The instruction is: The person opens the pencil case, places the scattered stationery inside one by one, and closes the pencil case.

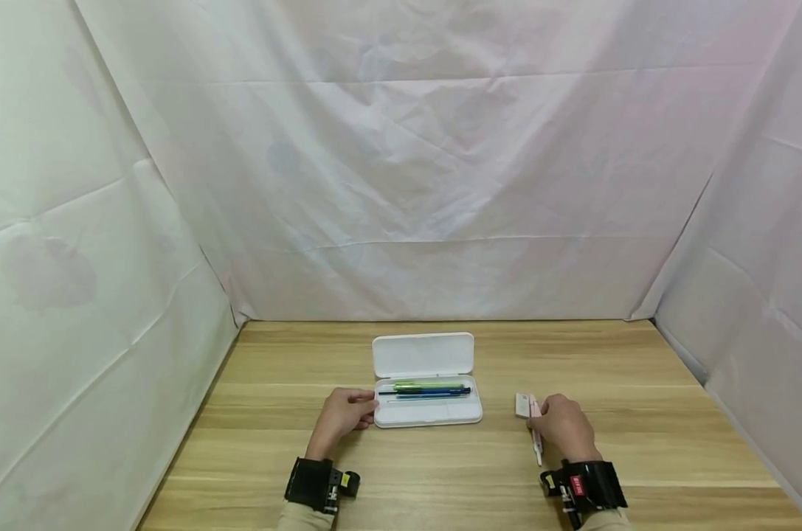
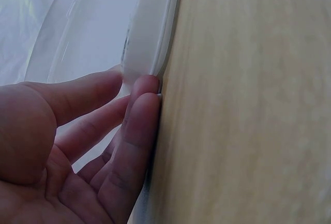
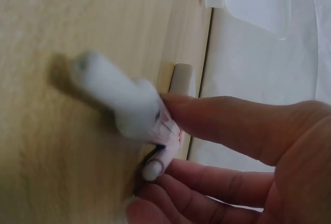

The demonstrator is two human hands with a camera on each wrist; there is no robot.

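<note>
**Hands at pencil case: steadying and picking up**

Right hand point(image 1: 563, 426) pinching pink-and-white pen point(image 1: 536, 431) off counter point(image 1: 640, 383), eraser point(image 1: 522, 405) just beside. Left hand point(image 1: 344, 414) resting relaxed, straight fingers point(image 2: 142, 115) touching left end of open white pencil case point(image 1: 427, 413), green and blue pens point(image 1: 430, 389) inside. Advisable: keeping pinch firm, lifting level, keeping case braced, avoiding nudging eraser.

You're looking at a light wooden counter point(image 1: 640, 442) with horizontal grain filling the bottom of the frame. Creased white sheeting point(image 1: 427, 162) hangs behind it and slants down both the left and right sides, evenly and softly lit.
</note>
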